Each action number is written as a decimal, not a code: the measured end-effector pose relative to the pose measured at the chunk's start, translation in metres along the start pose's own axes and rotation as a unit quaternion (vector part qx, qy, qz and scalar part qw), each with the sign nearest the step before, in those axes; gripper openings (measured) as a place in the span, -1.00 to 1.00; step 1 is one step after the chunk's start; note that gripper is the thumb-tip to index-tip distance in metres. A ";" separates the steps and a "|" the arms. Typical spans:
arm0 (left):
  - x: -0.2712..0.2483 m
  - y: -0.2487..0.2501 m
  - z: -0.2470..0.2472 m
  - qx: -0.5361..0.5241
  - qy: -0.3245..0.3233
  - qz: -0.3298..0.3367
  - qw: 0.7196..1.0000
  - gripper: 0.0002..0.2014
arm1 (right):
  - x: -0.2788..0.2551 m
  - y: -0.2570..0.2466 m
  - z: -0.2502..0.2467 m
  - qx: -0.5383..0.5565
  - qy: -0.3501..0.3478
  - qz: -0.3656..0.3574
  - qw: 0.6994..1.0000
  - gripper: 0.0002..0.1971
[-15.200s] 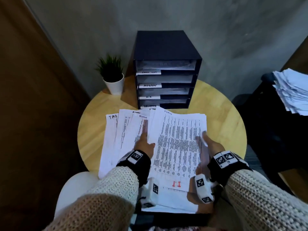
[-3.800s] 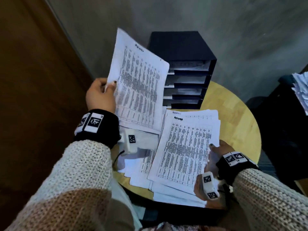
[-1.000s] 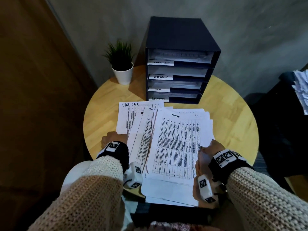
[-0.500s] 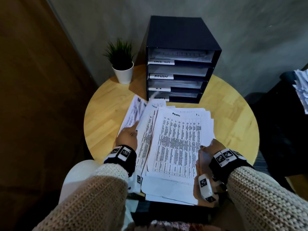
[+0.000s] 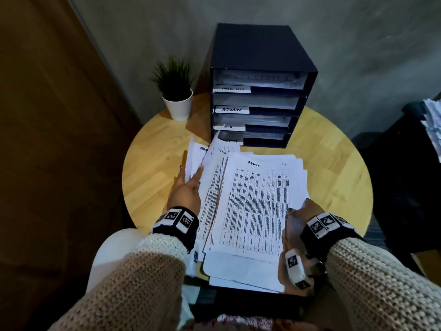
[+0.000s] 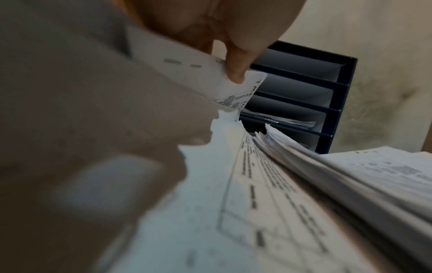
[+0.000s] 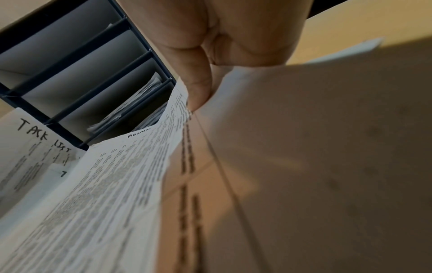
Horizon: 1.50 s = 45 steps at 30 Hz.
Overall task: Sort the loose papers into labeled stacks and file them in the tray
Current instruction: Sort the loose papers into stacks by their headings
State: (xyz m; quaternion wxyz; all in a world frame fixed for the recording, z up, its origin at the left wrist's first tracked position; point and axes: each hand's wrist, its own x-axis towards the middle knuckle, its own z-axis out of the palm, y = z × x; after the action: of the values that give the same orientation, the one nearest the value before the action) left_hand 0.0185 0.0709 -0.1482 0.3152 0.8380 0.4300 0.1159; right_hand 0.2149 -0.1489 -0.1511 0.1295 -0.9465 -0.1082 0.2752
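Lifted higher since a moment ago, sheets (image 5: 198,158) pinched in left hand (image 5: 186,192), right hand (image 5: 301,212) gripping paper pile (image 5: 257,201) edge on table (image 5: 334,168), before labeled tray (image 5: 260,91).

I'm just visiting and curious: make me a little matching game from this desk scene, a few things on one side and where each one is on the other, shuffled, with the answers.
Things
1. potted plant
2. file tray
3. left hand
4. right hand

Places
A. at the back of the round table, its labeled slots facing the person
B. holding the right edge of the sheet marked ADMIN
C. beside the tray, on its left as the head camera sees it
D. lifting sheets at the left side of the paper pile

Pairs: 1-C, 2-A, 3-D, 4-B
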 end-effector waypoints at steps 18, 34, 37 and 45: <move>0.018 -0.001 -0.006 -0.264 0.034 -0.179 0.947 -0.64 | -0.004 -0.003 -0.003 -0.004 0.016 -0.003 1.000 -0.73; 0.022 0.011 0.001 -0.112 -0.101 -0.235 0.960 -0.54 | 0.013 0.006 0.009 0.018 0.031 -0.007 0.999 -0.57; 0.020 0.015 0.000 -0.078 -0.110 -0.219 0.966 -0.47 | 0.019 0.007 0.009 0.014 0.012 -0.010 1.000 -0.58; 0.018 0.026 -0.048 -0.126 0.053 -0.131 0.982 -0.67 | 0.020 0.019 0.002 0.134 -0.059 0.021 0.989 -0.73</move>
State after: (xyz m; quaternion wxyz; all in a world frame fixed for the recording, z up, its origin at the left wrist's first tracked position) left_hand 0.0238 0.0950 -0.0963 0.4074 0.7209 0.5339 0.1714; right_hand 0.2329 -0.1611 -0.1679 0.2429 -0.9049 -0.0576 0.3449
